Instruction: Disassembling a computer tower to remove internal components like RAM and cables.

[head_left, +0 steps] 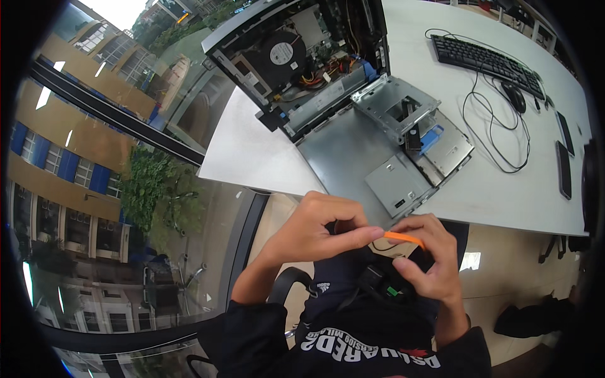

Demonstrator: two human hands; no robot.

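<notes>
Your left hand and right hand meet over your lap, short of the table's near edge. Each grip pinches an end of a flat orange cable, the right also closed on a small black part. Beyond, an open computer case holds a fan and wiring; a metal drive cage lies beside it. A keyboard sits at the far edge.

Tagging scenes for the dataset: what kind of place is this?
Likely an office or computer repair workspace on an upper floor: an opened desktop computer case lies on a white table with a keyboard and mouse, beside a large window overlooking buildings and trees.
</notes>
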